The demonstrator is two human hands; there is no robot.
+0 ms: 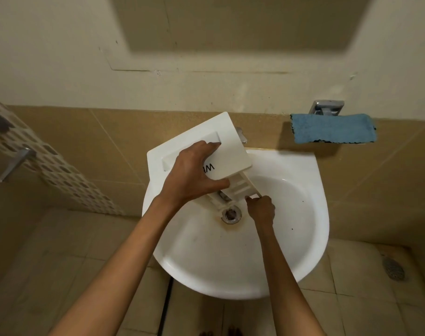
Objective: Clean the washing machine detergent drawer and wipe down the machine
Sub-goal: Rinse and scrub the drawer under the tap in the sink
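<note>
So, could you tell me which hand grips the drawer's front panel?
The left hand; the right hand only pinches the lower end of the drawer above the drain.

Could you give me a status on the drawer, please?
Left hand grips detergent drawer front over sink. Right hand pinches its lower edge. Blue cloth hangs aside.

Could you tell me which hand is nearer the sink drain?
Right. The right hand pinches the detergent drawer low beside the drain; the left hand grips its front panel, higher up.
</note>
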